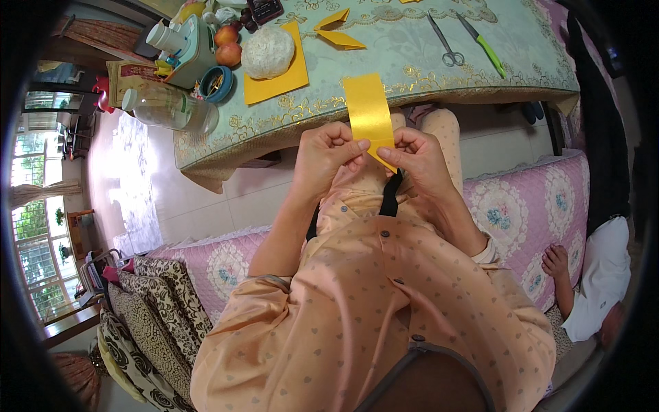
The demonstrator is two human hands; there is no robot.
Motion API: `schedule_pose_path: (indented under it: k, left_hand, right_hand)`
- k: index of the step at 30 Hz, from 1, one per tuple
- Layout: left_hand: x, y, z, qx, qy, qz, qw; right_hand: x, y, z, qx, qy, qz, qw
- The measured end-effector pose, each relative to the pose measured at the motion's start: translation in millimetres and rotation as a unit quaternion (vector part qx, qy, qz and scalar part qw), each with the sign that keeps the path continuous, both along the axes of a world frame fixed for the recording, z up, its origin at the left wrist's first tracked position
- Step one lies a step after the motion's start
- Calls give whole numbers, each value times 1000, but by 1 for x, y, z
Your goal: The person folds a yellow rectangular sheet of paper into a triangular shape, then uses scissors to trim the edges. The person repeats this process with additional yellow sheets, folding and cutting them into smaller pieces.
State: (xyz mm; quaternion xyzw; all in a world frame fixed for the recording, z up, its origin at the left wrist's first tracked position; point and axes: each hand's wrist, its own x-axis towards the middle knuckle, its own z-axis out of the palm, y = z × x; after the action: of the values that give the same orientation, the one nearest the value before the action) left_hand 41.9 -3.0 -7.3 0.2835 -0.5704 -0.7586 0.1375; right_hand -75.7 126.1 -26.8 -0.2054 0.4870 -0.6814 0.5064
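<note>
A strip of shiny golden-yellow paper (369,108) is held above my lap, its far end reaching the table's front edge. My left hand (334,152) pinches the strip's near left side between thumb and fingers. On the opposite side, my right hand (414,154) grips the near right corner, thumb on top. A crease crosses the paper near my thumbs, and the near end narrows to a slanted point. Beyond it on the table lie folded yellow paper pieces (340,36) and a yellow sheet (278,87) under a whitish round lump (267,52).
Scissors (445,44) and a green-handled knife (483,49) lie on the tablecloth (412,56). At left are a clear plastic jar (170,110), a blue bowl (216,84), apples (228,54) and a caddy (193,54). Another person's hand (555,261) rests on the sofa (520,206).
</note>
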Motion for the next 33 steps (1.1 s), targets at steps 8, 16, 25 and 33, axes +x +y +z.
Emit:
schedule_pose_path:
  k: [8,16,25,33]
  left_hand:
    - [-5,3,-7,-11,23,19,1000]
    - [-10,10,-9,-24,31,9,999]
    - [-12,8,-10,-18,44,4,999]
    - [-20,12,0,59,69,67,994]
  right_hand:
    - [-2,1,-9,-2,4,-22,1000]
    - [2,0,-13,-31,-10,-30,999]
    - [-4,2,-16,-81,-28,-59,995]
    - [-2,8,-17,-83,22,-72,994]
